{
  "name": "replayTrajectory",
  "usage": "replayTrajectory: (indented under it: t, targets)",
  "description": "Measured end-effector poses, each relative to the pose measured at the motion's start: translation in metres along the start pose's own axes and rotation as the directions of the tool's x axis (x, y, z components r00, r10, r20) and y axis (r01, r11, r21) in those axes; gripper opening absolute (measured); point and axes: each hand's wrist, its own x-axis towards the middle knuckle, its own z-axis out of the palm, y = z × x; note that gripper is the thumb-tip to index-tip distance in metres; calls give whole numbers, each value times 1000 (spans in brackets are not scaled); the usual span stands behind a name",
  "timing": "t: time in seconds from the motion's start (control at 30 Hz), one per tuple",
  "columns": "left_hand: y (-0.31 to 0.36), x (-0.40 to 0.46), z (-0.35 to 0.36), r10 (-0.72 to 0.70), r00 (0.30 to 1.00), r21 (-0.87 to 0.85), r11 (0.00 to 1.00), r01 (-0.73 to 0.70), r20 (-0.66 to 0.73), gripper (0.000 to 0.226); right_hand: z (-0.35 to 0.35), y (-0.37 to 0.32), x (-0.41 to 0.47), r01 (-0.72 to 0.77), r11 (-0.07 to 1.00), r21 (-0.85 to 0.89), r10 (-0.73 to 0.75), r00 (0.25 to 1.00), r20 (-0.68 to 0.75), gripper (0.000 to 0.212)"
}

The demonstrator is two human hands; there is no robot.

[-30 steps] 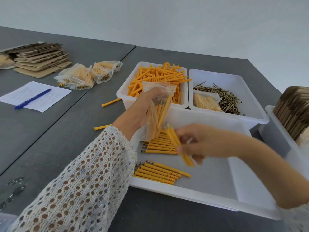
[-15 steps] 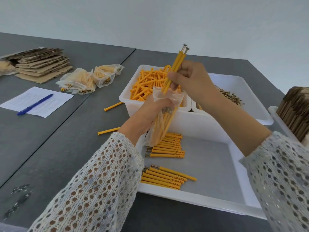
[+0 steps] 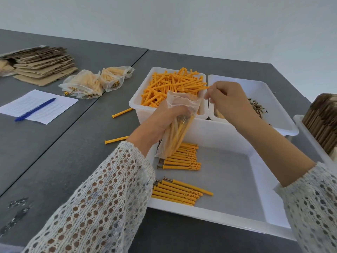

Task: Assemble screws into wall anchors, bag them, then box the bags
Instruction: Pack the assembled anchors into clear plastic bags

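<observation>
Left hand [image 3: 164, 119] is wrapped round the middle of a clear plastic bag [image 3: 177, 125], holding it up over the big white tray [image 3: 237, 223]. Yellow wall anchors with screws in them stand inside the bag, heads up. Right hand [image 3: 226, 101] is just at two o'clock from the bag's open mouth, fingers curled in a small pinch close by the bag's top edge. I cannot tell if it grips the edge or holds nothing.

Down in the tray, at six o'clock from the bag, lie two neat rows of finished anchors [image 3: 180, 191], waiting their turn. Behind the bag, at twelve o'clock, sits a tub of loose yellow anchors [image 3: 173, 86]. Next to it, at three o'clock, a tub holds screws [image 3: 258, 109]. Far off at ten o'clock rest two filled bags [image 3: 94, 83] and a pile of flat cardboard [image 3: 42, 64].

I think the bag will feel soft, thin and floppy. It may sag or slip if held only at the top, so a hold round the middle, over the anchors, looks best. The mouth will want to flop shut, so one corner should be pinched open. The anchors look light and stiff, and a bit smooth. They seem easy to pick up a few together, pinched near their middles, so none tips out.
</observation>
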Motion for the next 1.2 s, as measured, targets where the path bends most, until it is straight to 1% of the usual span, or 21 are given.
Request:
replayTrajectory:
  t: [0.03,0.07,0.1,0.13,0.17,0.2,0.23,0.3,0.33,0.37,0.43,0.5,0.57,0.6,0.7,0.83,0.93,1.0,1.1,1.17,1.2]
  targets:
    - [0,0,0,-6,1000,-5,1000,6,-7,46,-1,6,-4,-67,997,-44,68,997,36,31]
    - [0,0,0,-6,1000,-10,1000,6,-18,49,-1,12,-8,-134,985,-113,147,982,119,32]
    - [0,-1,0,-2,999,-16,1000,2,-35,51,0,16,-13,-198,960,-199,244,938,245,32]
    - [0,-1,0,4,998,-26,1000,-5,-59,51,2,19,-19,-239,925,-296,345,855,387,32]
    - [1,-1,0,11,996,-36,999,-14,-87,47,6,21,-26,-231,892,-388,416,754,508,30]
    - [1,-1,0,19,993,-46,999,-25,-114,44,12,23,-33,-164,875,-455,435,678,593,26]
    - [1,-1,-1,27,990,-56,998,-35,-136,41,21,25,-40,-52,876,-480,394,651,648,22]
    - [1,-1,-1,40,985,-62,997,-51,-169,42,42,28,-55,226,867,-444,188,677,712,15]
    - [1,-1,-1,46,982,-55,997,-57,-181,42,52,29,-62,335,843,-421,88,685,723,14]
    - [1,-1,0,54,981,-45,997,-64,-189,43,62,31,-68,423,806,-414,13,687,727,14]
    - [2,-2,1,70,979,-28,997,-77,-192,46,76,33,-75,563,676,-475,-68,690,721,20]
    - [3,-2,2,68,980,-28,997,-75,-189,48,81,33,-77,614,565,-551,-74,703,708,26]
    - [3,-2,1,57,980,-24,998,-63,-189,50,83,30,-77,630,490,-602,-39,706,707,17]
    - [3,-2,0,52,981,-21,998,-57,-188,51,82,28,-77,633,459,-623,-10,705,709,13]
    - [3,-3,1,50,983,-18,998,-54,-175,53,79,26,-79,645,380,-663,64,697,714,16]
    - [3,-3,0,43,984,-42,998,-51,-175,58,70,26,-82,680,306,-666,95,675,732,15]
    - [3,-3,0,42,983,-58,997,-53,-181,62,58,28,-84,672,323,-666,101,676,730,15]
    - [3,-3,0,42,982,-62,997,-54,-184,62,46,30,-84,633,392,-667,133,679,722,15]
    - [2,-2,0,38,982,-53,997,-49,-183,57,19,32,-81,535,586,-608,120,685,719,4]
    - [2,-2,0,40,985,-54,997,-50,-166,61,-4,26,-78,399,767,-503,62,733,677,9]
    - [2,-2,1,42,987,-54,997,-51,-155,63,-16,18,-75,303,862,-406,28,772,635,10]
